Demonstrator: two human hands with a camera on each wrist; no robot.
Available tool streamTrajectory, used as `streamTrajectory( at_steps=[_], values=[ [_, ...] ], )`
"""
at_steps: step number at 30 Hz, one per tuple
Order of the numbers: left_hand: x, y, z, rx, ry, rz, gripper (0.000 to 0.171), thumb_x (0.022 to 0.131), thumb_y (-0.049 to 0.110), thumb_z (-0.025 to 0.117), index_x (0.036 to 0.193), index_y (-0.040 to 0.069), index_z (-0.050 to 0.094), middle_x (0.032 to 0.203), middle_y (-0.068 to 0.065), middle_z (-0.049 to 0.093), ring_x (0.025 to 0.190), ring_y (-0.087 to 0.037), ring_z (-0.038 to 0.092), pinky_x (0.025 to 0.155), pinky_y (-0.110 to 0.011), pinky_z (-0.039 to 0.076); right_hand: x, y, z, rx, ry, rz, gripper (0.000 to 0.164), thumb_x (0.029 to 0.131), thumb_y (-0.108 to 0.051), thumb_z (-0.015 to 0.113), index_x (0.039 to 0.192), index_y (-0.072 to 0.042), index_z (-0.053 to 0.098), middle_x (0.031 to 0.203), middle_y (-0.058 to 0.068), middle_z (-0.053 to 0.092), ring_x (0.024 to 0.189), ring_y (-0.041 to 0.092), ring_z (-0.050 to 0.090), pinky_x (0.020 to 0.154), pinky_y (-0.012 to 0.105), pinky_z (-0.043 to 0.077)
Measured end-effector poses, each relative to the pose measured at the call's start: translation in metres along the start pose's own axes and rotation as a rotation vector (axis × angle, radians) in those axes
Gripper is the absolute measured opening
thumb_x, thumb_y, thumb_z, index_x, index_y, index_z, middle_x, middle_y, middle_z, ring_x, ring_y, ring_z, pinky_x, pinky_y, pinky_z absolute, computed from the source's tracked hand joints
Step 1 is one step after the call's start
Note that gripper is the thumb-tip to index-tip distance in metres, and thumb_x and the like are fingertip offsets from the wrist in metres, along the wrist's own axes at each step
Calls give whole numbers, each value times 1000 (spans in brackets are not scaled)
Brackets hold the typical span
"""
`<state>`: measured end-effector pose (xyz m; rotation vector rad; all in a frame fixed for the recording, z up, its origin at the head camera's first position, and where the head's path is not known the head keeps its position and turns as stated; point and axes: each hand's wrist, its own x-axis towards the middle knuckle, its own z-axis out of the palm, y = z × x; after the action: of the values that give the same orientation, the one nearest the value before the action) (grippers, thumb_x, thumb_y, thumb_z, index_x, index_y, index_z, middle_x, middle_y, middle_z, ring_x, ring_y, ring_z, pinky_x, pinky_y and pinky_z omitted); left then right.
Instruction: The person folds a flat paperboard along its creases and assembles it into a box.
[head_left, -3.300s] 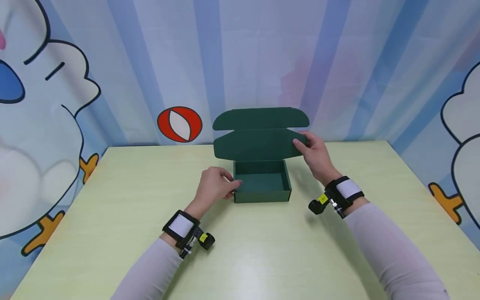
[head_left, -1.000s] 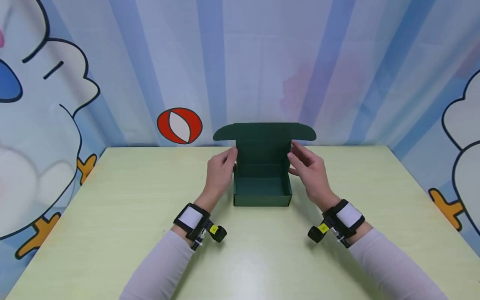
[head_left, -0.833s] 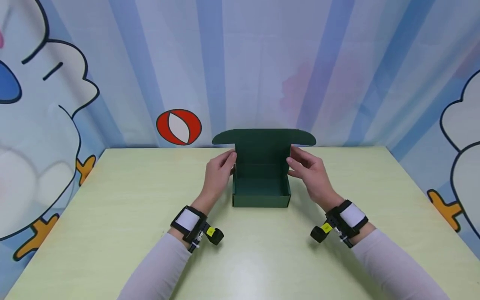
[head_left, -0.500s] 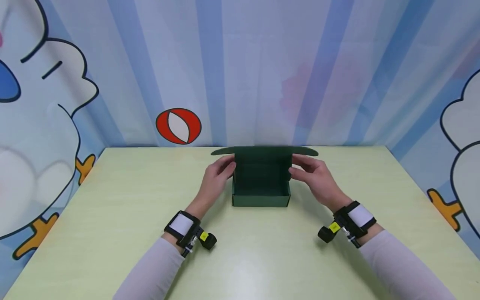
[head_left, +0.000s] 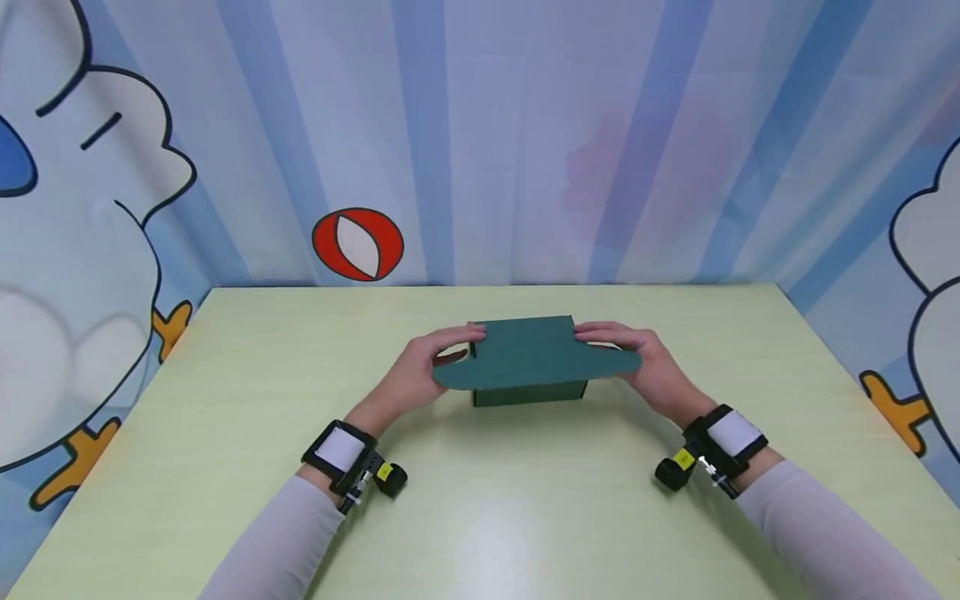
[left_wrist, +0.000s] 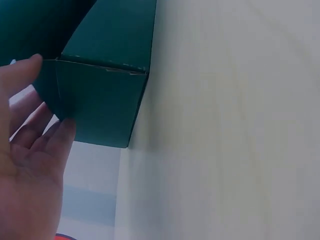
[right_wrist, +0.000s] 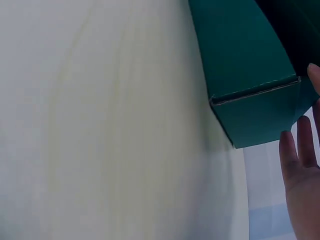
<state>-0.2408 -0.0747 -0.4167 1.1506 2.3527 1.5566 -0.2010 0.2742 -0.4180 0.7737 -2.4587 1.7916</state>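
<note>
A green cardboard box [head_left: 529, 395] stands on the table with its hinged lid [head_left: 525, 337] folded forward over it. The lid's front flap [head_left: 540, 367], with rounded ears, sticks out toward me past the front wall. My left hand [head_left: 408, 375] holds the lid's left side, fingertips on top and thumb lower down. On the opposite side my right hand [head_left: 663, 375] holds the lid the same way. Both wrist views show a thumb near the box's upper corner and fingers against the side wall [left_wrist: 100, 102]. The lid hides the inside in the head view.
The pale wooden table [head_left: 495, 508] extends around the box. Behind it hangs a striped blue curtain [head_left: 517, 150] printed with a red-and-white ball [head_left: 357, 244] and cartoon figures. Each wrist carries a strapped camera, the left camera [head_left: 391, 479] and the right camera [head_left: 672, 474].
The lid has swung from standing upright behind the box forward and down over it. Both hands moved with it, and their fingertips now lie on its outer face.
</note>
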Motion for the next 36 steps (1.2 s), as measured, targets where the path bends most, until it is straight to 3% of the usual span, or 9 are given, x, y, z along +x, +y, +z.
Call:
streamTrajectory(
  at_steps=[4,6,11,16,24,36],
  values=[
    [-2,2,-5,8,-74,-29,75,75,-29,57,143,4,52,153,-14,46,147,-31,36,112,-42,42,-3,1,-1,-40,-38,-42,36,95,-2,62,131,-1,63,145,19,51,133,2,49,108,23,46],
    [-3,4,-8,38,-98,-33,77,75,-26,61,144,7,51,154,-11,45,148,-29,35,113,-42,41,-3,1,-2,-61,-54,-47,37,94,-2,63,131,-2,63,146,19,51,134,2,48,109,25,46],
    [-4,6,-13,135,-146,-1,71,78,4,82,143,10,53,155,-9,44,150,-29,32,111,-44,43,-3,-1,-5,-131,-74,-62,39,92,-1,65,131,-3,63,145,19,53,136,-1,46,106,22,47],
    [-3,8,-15,249,-170,25,66,78,17,84,139,13,58,155,-7,45,149,-30,32,110,-45,46,-6,0,-7,-225,-90,-91,42,90,-2,68,132,-7,64,144,17,55,136,-4,44,108,11,39],
    [-3,10,-14,299,-176,20,59,81,15,82,136,13,61,153,-9,48,148,-32,35,111,-46,45,-8,1,-8,-324,-105,-145,49,84,-6,75,132,-9,64,143,16,57,137,-3,43,109,9,34],
    [-2,7,-15,313,-181,17,56,83,11,79,136,14,62,153,-8,48,149,-30,34,108,-43,48,-10,1,-6,-311,-119,-157,45,88,-4,71,132,-7,64,143,19,56,138,-6,41,109,7,34]
  ],
)
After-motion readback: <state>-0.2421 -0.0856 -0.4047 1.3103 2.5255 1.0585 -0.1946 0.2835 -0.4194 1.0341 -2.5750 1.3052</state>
